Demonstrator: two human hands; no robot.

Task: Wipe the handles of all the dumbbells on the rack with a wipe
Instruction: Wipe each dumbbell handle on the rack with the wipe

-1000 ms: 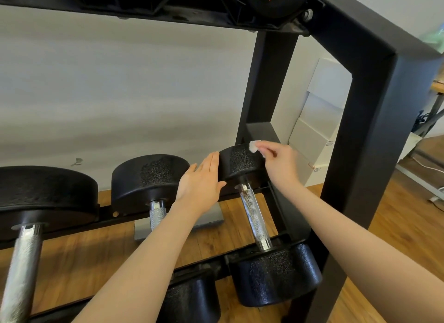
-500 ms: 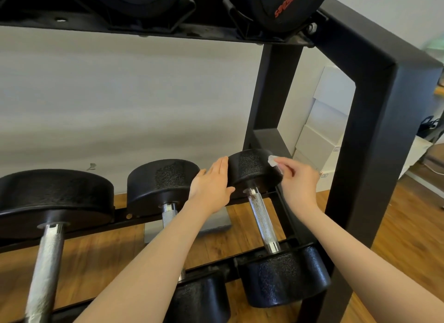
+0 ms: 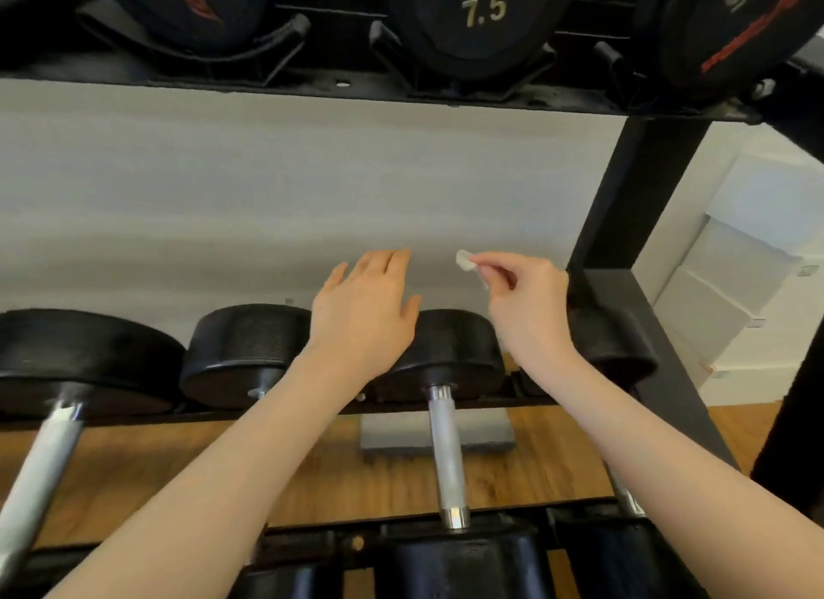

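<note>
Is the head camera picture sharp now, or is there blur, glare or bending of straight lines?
Head view: soft overall with motion blur, most on the left dumbbell handle; the left hand and the wipe in the right hand are slightly smeared. The middle handle looks washed out by bright reflection. The rack shelf bows from the wide lens.

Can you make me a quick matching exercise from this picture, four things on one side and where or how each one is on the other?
Things:
1. wipe
2. left hand
3. 7.5 dumbbell
4. grey block

States:
A. on the upper shelf
B. pinched in the right hand
C. on the wooden floor behind the rack
D. open, fingers straight, holding nothing

Pairs: 1-B, 2-D, 3-A, 4-C
</note>
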